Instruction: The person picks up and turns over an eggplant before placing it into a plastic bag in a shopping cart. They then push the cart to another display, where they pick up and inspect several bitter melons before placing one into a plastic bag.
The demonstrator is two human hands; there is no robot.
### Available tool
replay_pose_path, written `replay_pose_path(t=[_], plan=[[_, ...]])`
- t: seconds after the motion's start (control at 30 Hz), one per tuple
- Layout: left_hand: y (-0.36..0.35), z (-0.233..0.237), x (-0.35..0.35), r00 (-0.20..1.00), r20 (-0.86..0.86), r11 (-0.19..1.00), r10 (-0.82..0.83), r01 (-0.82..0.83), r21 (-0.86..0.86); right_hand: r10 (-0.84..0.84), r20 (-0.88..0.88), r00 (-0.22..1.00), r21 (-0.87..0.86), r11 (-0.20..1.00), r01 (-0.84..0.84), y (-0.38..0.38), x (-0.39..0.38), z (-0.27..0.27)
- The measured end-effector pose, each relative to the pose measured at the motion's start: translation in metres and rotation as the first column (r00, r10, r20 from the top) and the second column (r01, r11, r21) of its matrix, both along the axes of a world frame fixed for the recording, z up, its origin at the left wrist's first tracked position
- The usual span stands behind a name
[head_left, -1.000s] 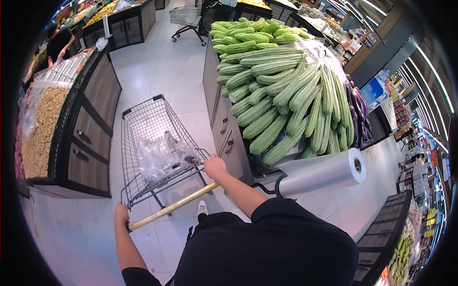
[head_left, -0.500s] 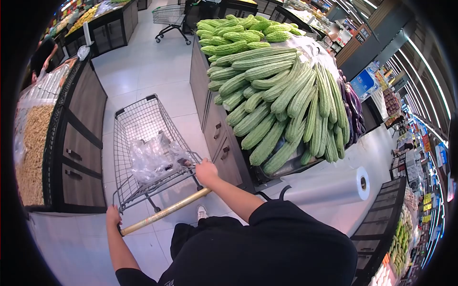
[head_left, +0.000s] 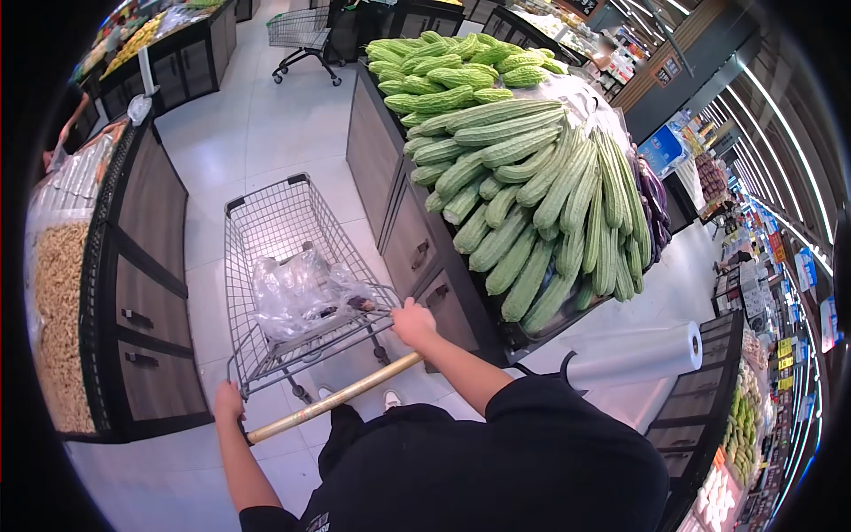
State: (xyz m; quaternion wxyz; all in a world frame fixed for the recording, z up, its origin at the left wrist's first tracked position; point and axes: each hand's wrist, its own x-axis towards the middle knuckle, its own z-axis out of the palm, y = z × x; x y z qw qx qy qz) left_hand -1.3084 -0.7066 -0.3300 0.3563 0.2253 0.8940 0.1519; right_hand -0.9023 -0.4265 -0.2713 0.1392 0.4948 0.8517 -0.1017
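A wire shopping cart stands in front of me, its basket pointing up the aisle. My left hand is wrapped round the frame at the left end of its gold handlebar. At the right end, my right hand is closed on the frame, close beside the vegetable stand. Clear plastic bags lie in the cart, with something dark showing through near the right side. Both arms reach forward from black sleeves.
Ridged green gourds and bitter melons are heaped on the right stand; a plastic bag roll juts from its near end. Peanuts fill the left stand. Another cart stands up the aisle; a person's arm shows at far left.
The cart and I have moved a little up the aisle; the peanut stand and gourds sit nearer in view. Both hands keep their hold, and my second shoe now shows.
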Motion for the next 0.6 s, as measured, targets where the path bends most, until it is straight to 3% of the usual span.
replay_pose_path(t=[0.6], plan=[[0.117, -0.004, -0.083, 0.991, 0.054, 0.993, -0.122, 0.122, 0.002, -0.100, 0.072, 0.992, 0.057, 0.994, 0.096, 0.063, -0.055, -0.007]])
